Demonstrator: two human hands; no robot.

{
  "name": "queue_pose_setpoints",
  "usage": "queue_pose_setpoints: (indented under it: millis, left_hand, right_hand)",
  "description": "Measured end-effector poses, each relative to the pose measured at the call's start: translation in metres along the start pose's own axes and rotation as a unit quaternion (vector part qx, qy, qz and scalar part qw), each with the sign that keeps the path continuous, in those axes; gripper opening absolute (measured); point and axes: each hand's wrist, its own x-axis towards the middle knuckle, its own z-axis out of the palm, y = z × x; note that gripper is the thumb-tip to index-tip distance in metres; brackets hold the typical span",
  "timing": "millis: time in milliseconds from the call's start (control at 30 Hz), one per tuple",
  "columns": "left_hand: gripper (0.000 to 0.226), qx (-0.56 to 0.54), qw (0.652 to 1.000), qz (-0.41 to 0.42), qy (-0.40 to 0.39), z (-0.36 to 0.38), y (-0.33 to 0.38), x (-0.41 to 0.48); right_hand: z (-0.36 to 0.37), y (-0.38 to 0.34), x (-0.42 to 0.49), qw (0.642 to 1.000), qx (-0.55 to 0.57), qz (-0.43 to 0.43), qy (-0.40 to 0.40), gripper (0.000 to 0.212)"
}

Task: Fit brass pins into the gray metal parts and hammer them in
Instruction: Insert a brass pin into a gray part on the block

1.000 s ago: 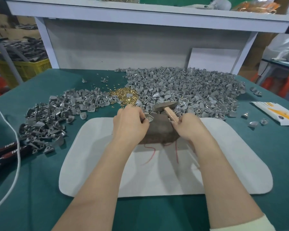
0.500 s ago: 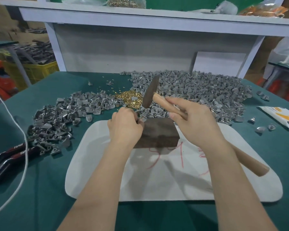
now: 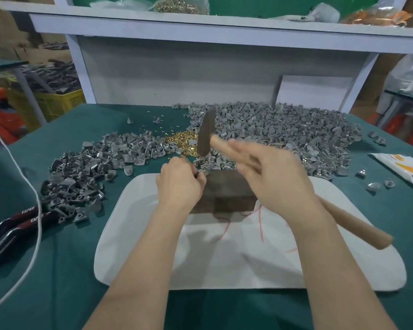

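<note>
Grip, right hand (image 3: 277,182): fingers wrapped round the pale wooden handle of a dark-headed hammer (image 3: 206,132), its head raised and motion-blurred. Grip, left hand (image 3: 179,184): fingertips clamped on a small gray metal part (image 3: 198,173), mostly hidden, at the top left corner of a dark rectangular block (image 3: 227,191). Block stands on a white mat (image 3: 153,253) on the green table (image 3: 57,282). Behind: heap of brass pins (image 3: 181,139) between two heaps of loose gray metal parts (image 3: 284,129). Containers: clear bag (image 3: 179,4) on the shelf, holding brass-coloured pieces; yellow crate (image 3: 57,101) off the table's left, holding gray pieces.
</note>
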Motion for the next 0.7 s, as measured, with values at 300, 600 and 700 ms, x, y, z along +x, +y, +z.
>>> queue_pose_setpoints:
  millis: [300,600,700]
  left_hand:
    - [0.020,-0.003,1.000,0.001,0.002,0.000,-0.001,0.001]
    - [0.019,0.016,1.000,0.003,-0.004,-0.002,0.000,0.000]
    - [0.022,0.002,1.000,0.000,-0.002,-0.002,0.002,-0.001]
  right_hand:
    - [0.002,0.003,0.001,1.000,0.018,0.013,0.015,0.043]
    - [0.015,0.019,0.009,0.996,0.044,0.084,0.001,0.041]
    - [0.023,0.039,0.015,0.985,0.054,0.163,0.010,0.035]
